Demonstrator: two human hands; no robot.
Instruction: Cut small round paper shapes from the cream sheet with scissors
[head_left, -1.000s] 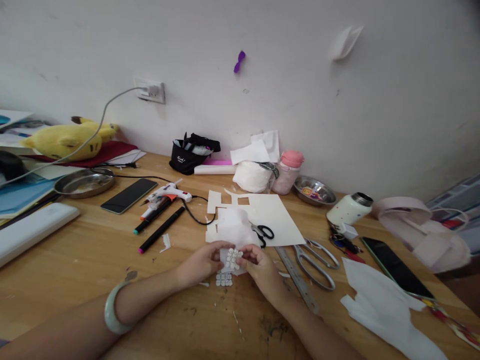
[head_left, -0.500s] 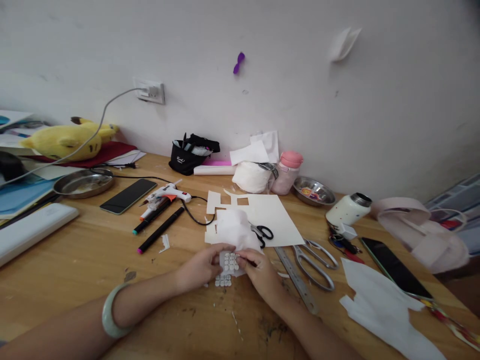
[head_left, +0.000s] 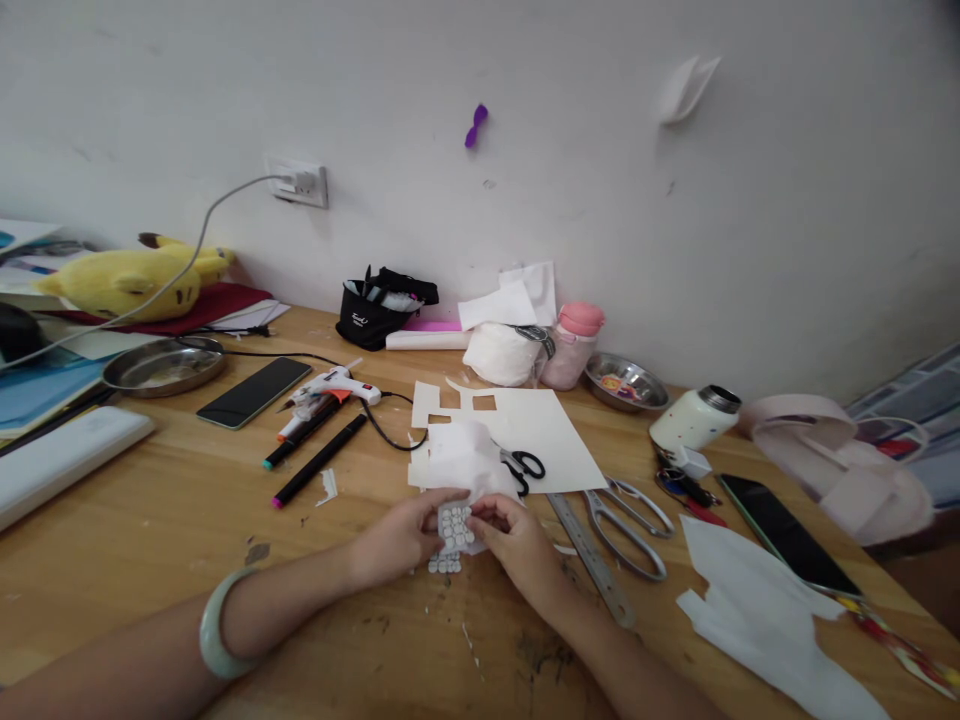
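Note:
Between my two hands is a small sheet of round white stickers, held just above the table. My left hand pinches its left edge, thumb at the front. The fingers of my right hand are closed at its right edge. A second patch of the same round pieces shows just below the sheet, on the table. Right beyond my fingertips lies a crumpled piece of thin white cloth or paper. Black-handled scissors rest beside it, blades partly hidden.
Cream card with cut-outs lies behind. To the right are a steel ruler, large metal scissors, a white cloth scrap and a phone. On the left are markers, a glue gun and another phone.
The sheet in my hands has tilted and shifted slightly, covering more of the lower patch. My right fingers have moved a little along its right edge.

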